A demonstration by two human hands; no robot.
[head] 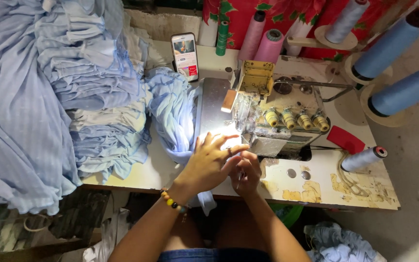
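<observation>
Seen from above, two bare hands work at the front of an overlock sewing machine (pixel 277 121) on a worn pale table (pixel 360 191). The left hand (pixel 209 162), with a beaded bracelet (pixel 173 203) on its wrist, lies flat with fingers spread on the lit plate beside a piece of light blue fabric (pixel 173 114). The right hand (pixel 246 173) is pinched around something thin and metallic just in front of the machine; what it grips is too small to make out.

Four yellow tension knobs (pixel 297 119) sit in a row on the machine. Two pink thread cones (pixel 263 41) and one green spool (pixel 223 38) stand behind it. Three blue cones (pixel 403 73) rise at the right, partly cut off by the edge, and one more lies on the table (pixel 363 158). One phone (pixel 185 56) leans upright by the fabric. A big heap of blue cloth (pixel 40 97) fills the left and hides that end of the table.
</observation>
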